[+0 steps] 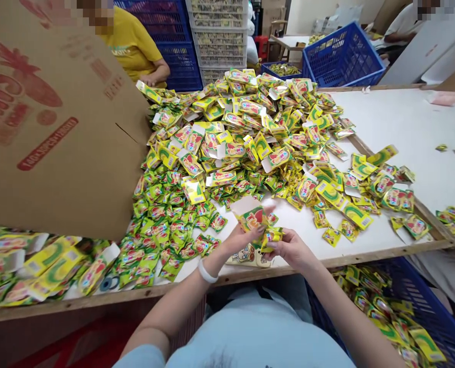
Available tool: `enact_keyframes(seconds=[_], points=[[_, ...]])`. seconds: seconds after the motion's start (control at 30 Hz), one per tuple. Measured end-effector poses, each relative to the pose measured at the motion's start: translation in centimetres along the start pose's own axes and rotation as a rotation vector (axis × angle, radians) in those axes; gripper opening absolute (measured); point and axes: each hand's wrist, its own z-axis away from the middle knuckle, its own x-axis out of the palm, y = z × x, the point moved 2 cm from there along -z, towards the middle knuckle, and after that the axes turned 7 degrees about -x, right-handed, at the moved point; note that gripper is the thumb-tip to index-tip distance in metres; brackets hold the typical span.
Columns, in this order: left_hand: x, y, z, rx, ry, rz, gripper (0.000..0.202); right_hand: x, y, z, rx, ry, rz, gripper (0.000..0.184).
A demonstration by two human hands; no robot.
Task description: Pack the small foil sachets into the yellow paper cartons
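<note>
My left hand (238, 239) is closed round a small candy box (250, 216) with a watermelon print; its white flap stands up. Close against it, my right hand (295, 251) pinches a yellow-green candy packet (271, 237) at the mouth of the box. How far the packet is inside is hidden by my fingers. Below both hands, a cartoon-patterned case (246, 254) lies near the table's front edge. Loose green candy packets (166, 214) spread over the table left of my hands. Beyond them rises a big heap of candy boxes (242, 120), several with open flaps.
A large cardboard carton (70, 128) stands at the left. Wooden strips (428, 217) edge the white table (380, 117). Below at right is a blue crate (422, 286) holding boxes. Another blue crate (340, 59) tilts behind the table. A person in yellow (135, 41) is across from me.
</note>
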Motion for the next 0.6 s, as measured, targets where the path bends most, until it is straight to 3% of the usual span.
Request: enact_keyframes(seconds=[0.1, 0.2, 0.33, 0.5, 0.6], points=[[0.6, -0.7, -0.1, 0.016, -0.001, 0.071, 0.042, -1.6, -2.6, 0.7, -0.144, 0.146, 0.121, 0.036], [0.8, -0.3, 0.0, -0.02, -0.039, 0.028, 0.037, -2.1, -6.5, 0.8, -0.353, 0.2, 0.308, 0.027], [2.1, -0.1, 0.7, -0.161, -0.243, -0.119, 0.04, -0.1, -9.9, -0.1, -0.409, 0.006, 0.52, 0.027], [2.7, 0.2, 1.8, -0.199, -0.304, -0.321, 0.036, 1.6, -11.3, -0.9, -0.319, -0.301, 0.955, 0.012], [2.6, 0.2, 2.1, -0.209, -0.337, -0.404, 0.03, 2.2, -11.9, -0.9, -0.253, -0.372, 1.204, 0.004]])
